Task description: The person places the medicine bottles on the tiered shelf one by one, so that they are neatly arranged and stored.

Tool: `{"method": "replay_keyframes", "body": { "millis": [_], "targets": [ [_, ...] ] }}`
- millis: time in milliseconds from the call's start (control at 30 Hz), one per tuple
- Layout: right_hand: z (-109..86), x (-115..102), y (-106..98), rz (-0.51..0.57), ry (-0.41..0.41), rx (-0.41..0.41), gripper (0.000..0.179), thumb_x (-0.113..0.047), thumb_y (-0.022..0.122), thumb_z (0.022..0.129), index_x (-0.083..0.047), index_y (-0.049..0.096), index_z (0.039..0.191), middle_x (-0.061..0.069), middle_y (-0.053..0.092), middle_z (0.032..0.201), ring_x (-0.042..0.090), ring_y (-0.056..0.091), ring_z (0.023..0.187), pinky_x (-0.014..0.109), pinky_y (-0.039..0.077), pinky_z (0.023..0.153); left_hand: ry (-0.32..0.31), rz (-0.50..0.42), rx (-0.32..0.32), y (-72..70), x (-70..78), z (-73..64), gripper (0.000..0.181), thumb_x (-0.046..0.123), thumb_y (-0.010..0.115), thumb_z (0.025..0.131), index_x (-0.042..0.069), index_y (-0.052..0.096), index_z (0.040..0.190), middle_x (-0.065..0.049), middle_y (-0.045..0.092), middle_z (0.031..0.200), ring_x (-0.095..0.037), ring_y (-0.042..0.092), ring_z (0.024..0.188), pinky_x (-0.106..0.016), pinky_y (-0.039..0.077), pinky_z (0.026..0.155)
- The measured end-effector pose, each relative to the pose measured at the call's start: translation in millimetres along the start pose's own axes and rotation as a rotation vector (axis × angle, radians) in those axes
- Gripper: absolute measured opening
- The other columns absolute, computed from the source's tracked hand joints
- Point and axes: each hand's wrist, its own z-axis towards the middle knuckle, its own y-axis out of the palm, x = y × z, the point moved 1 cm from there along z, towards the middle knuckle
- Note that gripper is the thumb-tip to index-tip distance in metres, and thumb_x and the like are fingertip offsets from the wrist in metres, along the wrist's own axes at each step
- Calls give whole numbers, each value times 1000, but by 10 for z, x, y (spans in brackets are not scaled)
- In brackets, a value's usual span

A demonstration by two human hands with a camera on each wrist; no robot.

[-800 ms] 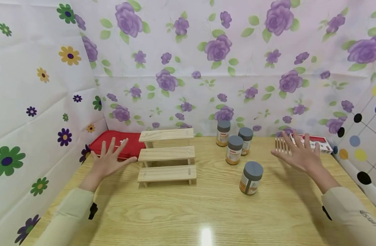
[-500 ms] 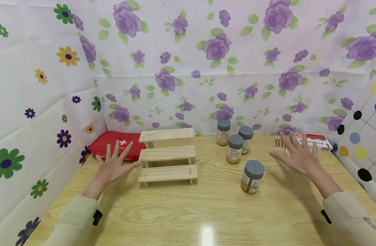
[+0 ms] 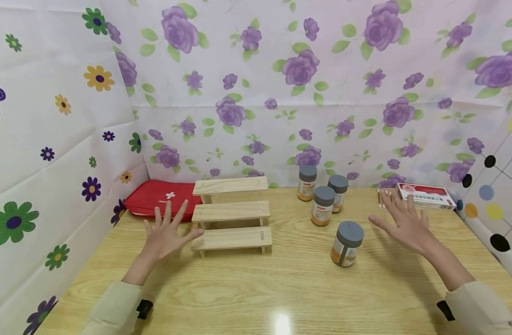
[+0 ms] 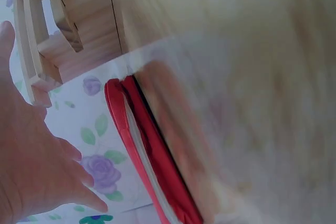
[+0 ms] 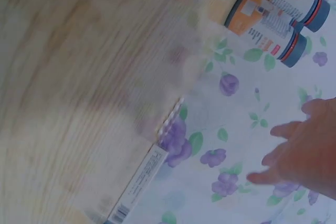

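My left hand hovers over the table with its fingers spread, holding nothing. It is just in front of a red zip pouch with a white cross, and left of a three-step wooden stand. My right hand, also spread and holding nothing, hovers to the right of a grey-lidded jar. Beyond its fingertips lie several thin pale sticks and a red-and-white box. Both wrist views show the hands apart from these things.
Behind the nearest jar, three more upright jars stand close together, among them a front one. Flowered sheeting walls the back of the wooden table. A patterned sheet hangs at left, a dotted one at right.
My left hand has shifted to the right and slightly towards me, uncovering more of the pouch. The right hand has drawn back a little, leaving the box more visible. The objects stay put.
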Motion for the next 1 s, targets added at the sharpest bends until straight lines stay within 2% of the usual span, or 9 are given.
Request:
{"method": "replay_keyframes", "body": {
  "millis": [100, 233, 333, 433, 533, 667, 767, 867, 1000],
  "targets": [
    [1, -54, 37, 173, -73, -24, 78, -43, 45, 101, -20, -3, 158, 22, -11, 161, 47, -29, 142, 84, -7, 95, 12, -41, 3, 33, 34, 6, 100, 68, 57, 85, 31, -2, 158, -29, -7, 160, -60, -9, 142, -80, -6, 104],
    [9, -151, 93, 378, -146, -87, 73, -29, 48, 101, -12, 6, 159, 29, 3, 161, 55, -7, 145, 83, 8, 98, 35, -108, 15, 59, 74, 40, 102, 63, 61, 85, 29, -1, 158, -29, -8, 161, -58, -8, 144, -76, -6, 108],
    [20, -223, 145, 440, -189, -115, 67, -22, 50, 101, -6, 15, 157, 32, 19, 157, 58, 16, 141, 79, 21, 97, 54, -185, 14, 79, 100, 68, 104, 58, 66, 83, 27, 1, 159, -27, -7, 161, -56, -9, 145, -76, -1, 109],
    [30, -270, 181, 497, -239, -142, 64, -15, 51, 100, -3, 20, 155, 32, 25, 154, 57, 21, 139, 76, 25, 99, 70, -276, 3, 105, 115, 87, 106, 54, 70, 83, 27, 1, 159, -22, -6, 163, -53, -3, 147, -77, 10, 107],
    [48, -250, 187, 550, -254, -199, 62, -14, 50, 101, -5, 22, 155, 30, 24, 155, 29, 31, 146, 53, 41, 106, 86, -369, 6, 120, 128, 106, 107, 49, 73, 83, 26, 1, 159, -17, -1, 164, -47, 9, 149, -74, 22, 107],
    [118, -180, 205, 636, -275, -302, 61, -13, 50, 101, -6, 22, 155, 28, 27, 155, -13, 39, 129, 20, 46, 93, 99, -520, 10, 158, 127, 143, 102, 36, 74, 86, 20, 4, 159, -17, 10, 164, -45, 31, 143, -60, 36, 108],
    [174, -159, 235, 718, -319, -378, 61, -10, 50, 101, -4, 22, 154, 19, 35, 154, -10, 43, 129, 20, 46, 94, 78, -670, -6, 215, 121, 156, 96, 25, 72, 89, 14, 7, 159, -18, 12, 163, -44, 30, 143, -56, 36, 110],
    [207, -163, 254, 773, -369, -430, 60, -7, 50, 100, -3, 23, 154, 3, 43, 151, -4, 45, 130, 21, 46, 95, 26, -805, -19, 269, 123, 166, 87, 22, 68, 92, 11, 12, 158, -16, 11, 164, -38, 15, 150, -55, 25, 117],
    [230, -189, 266, 840, -424, -486, 60, -5, 51, 100, -3, 24, 153, 1, 44, 150, -2, 45, 131, 21, 45, 97, -78, -971, -12, 342, 137, 193, 81, 22, 66, 94, 16, 17, 157, -12, 16, 164, -35, 20, 149, -49, 27, 118]
  ]
}}
